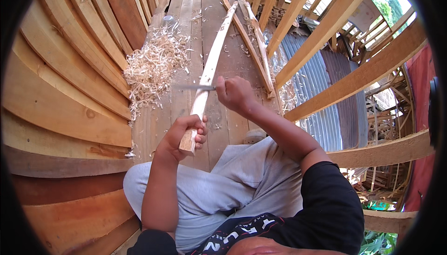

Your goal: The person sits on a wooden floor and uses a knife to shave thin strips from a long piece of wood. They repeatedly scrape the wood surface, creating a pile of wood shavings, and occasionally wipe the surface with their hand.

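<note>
A long pale strip of wood [212,66] runs from near my lap away over the plank floor. Its near end sits in my left hand [187,131], with the fingers wrapped round it. In my right hand [235,94], closed in a fist, is the handle of a knife [193,87]. The knife's blade lies across the strip a little beyond my left hand and points to the left. The blade is somewhat blurred, and most of the handle is hidden by my fingers.
Curled wood shavings [156,66] pile up left of the strip, beside a wall of planks [70,82]. A small round metallic object [168,20] stands behind them. Two more wood strips [256,36] lie to the right, along an open slatted railing [321,22]. Corrugated metal sheets [316,82] show beyond.
</note>
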A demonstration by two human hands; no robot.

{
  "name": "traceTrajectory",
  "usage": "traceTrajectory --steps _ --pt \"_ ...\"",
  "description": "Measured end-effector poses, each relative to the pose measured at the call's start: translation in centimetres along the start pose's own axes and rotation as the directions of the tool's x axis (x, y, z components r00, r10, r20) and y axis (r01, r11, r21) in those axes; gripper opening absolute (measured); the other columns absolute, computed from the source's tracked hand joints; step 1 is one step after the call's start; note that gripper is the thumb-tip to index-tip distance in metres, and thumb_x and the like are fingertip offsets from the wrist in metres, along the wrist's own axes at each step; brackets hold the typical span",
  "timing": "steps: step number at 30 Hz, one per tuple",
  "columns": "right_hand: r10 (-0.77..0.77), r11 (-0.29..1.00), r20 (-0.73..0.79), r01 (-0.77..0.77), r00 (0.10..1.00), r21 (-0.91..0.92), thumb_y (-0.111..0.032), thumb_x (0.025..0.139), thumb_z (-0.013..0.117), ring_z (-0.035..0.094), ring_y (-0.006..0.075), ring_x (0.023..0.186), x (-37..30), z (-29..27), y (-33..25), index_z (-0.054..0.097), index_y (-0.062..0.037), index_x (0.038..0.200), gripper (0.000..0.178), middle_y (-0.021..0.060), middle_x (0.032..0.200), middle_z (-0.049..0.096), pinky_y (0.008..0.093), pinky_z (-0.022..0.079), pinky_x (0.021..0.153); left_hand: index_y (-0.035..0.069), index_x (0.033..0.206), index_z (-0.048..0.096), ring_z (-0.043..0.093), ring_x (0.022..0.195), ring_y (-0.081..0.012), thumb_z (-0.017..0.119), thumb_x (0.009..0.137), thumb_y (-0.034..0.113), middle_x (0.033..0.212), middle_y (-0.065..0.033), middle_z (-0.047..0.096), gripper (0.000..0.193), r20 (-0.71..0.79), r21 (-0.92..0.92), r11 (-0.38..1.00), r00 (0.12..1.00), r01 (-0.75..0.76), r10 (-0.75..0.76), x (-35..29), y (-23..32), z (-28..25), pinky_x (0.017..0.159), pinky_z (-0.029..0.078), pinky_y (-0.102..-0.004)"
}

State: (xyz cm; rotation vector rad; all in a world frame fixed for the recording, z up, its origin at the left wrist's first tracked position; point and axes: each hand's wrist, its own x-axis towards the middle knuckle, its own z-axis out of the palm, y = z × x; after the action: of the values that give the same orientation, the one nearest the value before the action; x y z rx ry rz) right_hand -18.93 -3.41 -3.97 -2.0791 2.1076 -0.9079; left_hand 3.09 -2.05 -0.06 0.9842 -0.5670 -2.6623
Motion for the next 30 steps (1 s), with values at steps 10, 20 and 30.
traceTrajectory --steps 10,20,30 --pt "-0.101 0.995 -0.100 0.100 0.990 -0.018 -0.024 0.092 0.044 0.056 0.0398 0.047 1.5 0.7 2.8 0.057 -0.0051 0.050 0.047 0.0210 0.049 0.051 0.0496 0.046 0.049 0.007 0.102 0.045 0.043 0.047 -0.0059 0.050 0.079 0.009 0.067 0.0015 0.043 0.023 -0.033 -0.039 0.999 0.999 0.002 -0.003 0.1 -0.8 1.1 0.040 0.040 -0.0220" --pt "0.124 0.992 -0.038 -0.123 0.992 0.006 -0.024 0.092 0.043 0.059 0.0385 0.049 1.0 1.2 0.9 0.062 -0.0041 0.056 0.045 0.0212 0.054 0.057 0.0487 0.049 0.053 0.007 0.103 0.045 0.043 0.049 -0.0063 0.051 0.078 0.009 0.067 0.0014 0.042 0.026 0.036 -0.077 0.997 0.999 0.021 -0.018 -0.2 -0.3 0.2 0.041 0.040 -0.0222" --pt "-0.015 1.000 -0.049 0.014 0.999 -0.019 -0.027 0.095 0.040 0.058 0.0425 0.052 1.4 0.7 2.6 0.059 -0.0007 0.054 0.053 0.0237 0.054 0.054 0.0511 0.049 0.057 0.005 0.107 0.046 0.044 0.049 -0.0082 0.053 0.078 0.009 0.069 -0.0008 0.046 0.030 -0.106 0.069 0.998 0.994 -0.003 0.010 -0.5 -2.5 1.4 0.040 0.039 -0.0241"
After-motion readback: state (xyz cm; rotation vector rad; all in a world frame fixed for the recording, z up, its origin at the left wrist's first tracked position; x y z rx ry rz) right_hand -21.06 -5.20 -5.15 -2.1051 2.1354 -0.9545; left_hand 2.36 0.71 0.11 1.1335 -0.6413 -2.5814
